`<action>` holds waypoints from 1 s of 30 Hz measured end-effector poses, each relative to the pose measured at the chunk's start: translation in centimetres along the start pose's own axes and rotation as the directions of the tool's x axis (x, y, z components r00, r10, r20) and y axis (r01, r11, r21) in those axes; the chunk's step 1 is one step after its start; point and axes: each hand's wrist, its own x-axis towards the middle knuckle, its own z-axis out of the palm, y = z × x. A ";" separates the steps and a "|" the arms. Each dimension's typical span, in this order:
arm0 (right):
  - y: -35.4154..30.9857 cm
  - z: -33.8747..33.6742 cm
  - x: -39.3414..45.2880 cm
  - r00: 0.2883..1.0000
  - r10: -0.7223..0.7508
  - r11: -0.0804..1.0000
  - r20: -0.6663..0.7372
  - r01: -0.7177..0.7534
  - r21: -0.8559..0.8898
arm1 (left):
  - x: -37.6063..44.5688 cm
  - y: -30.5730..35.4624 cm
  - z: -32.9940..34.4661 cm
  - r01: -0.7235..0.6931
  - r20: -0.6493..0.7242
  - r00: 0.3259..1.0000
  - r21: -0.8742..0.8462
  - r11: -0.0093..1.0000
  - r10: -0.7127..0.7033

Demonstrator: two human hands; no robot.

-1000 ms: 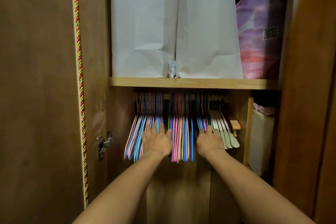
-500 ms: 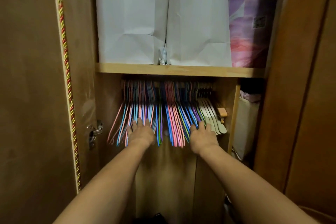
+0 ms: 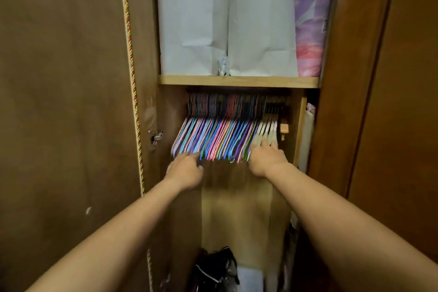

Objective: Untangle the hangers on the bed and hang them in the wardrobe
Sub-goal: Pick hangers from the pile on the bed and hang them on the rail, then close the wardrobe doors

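Observation:
A dense row of thin coloured hangers (image 3: pixel 214 136) in pink, blue, purple and green hangs under the wooden shelf (image 3: pixel 238 81) inside the wardrobe. Several cream hangers (image 3: pixel 266 129) hang at the row's right end. My left hand (image 3: pixel 186 169) is just below the row's left part, fingers loosely curled with the index finger pointing at the hanger tips, holding nothing. My right hand (image 3: pixel 266 157) reaches with straight fingers onto the lower ends of the cream hangers. The rail itself is hidden in shadow.
Two white paper bags (image 3: pixel 227 19) and a purple-pink bag (image 3: pixel 310 26) stand on the shelf. The open wardrobe door (image 3: pixel 66 102) with a rope trim is on the left, a wooden panel (image 3: pixel 379 78) on the right. Dark items (image 3: pixel 214 268) lie at the wardrobe bottom.
Both hands have come down and back from among the hangers. The gaps in the row have closed, and the hangers now hang in an even, blurred row. The left fingers have curled.

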 end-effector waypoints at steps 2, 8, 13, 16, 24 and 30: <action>0.1 -0.5 -2.9 0.998 -0.046 0.999 0.033 0.047 -0.018 | -4.4 0.3 -0.8 0.012 -0.039 0.999 -0.050 0.999 -0.014; -0.6 -0.4 -12.4 0.971 -0.210 0.978 0.116 0.209 0.021 | -18.4 2.1 -2.1 0.099 -0.083 0.992 0.005 0.995 -0.098; -2.4 -2.0 -18.4 0.934 -0.332 0.942 0.135 0.320 0.102 | -29.0 1.8 -5.5 0.192 -0.212 0.958 -0.026 0.981 -0.193; -3.2 -2.5 -20.5 0.914 -0.395 0.914 0.098 0.380 0.139 | -34.7 0.9 -7.9 0.121 -0.559 0.825 0.031 0.992 -0.084; -4.8 -3.2 -23.5 0.911 -0.391 0.912 0.134 0.364 0.187 | -35.7 -6.3 -14.5 0.368 -0.503 0.607 -0.507 0.779 -0.615; -2.6 -3.2 -24.1 0.926 -0.359 0.926 0.116 0.338 0.169 | -32.4 -8.5 -15.4 0.410 -0.334 0.612 -0.641 0.649 -0.717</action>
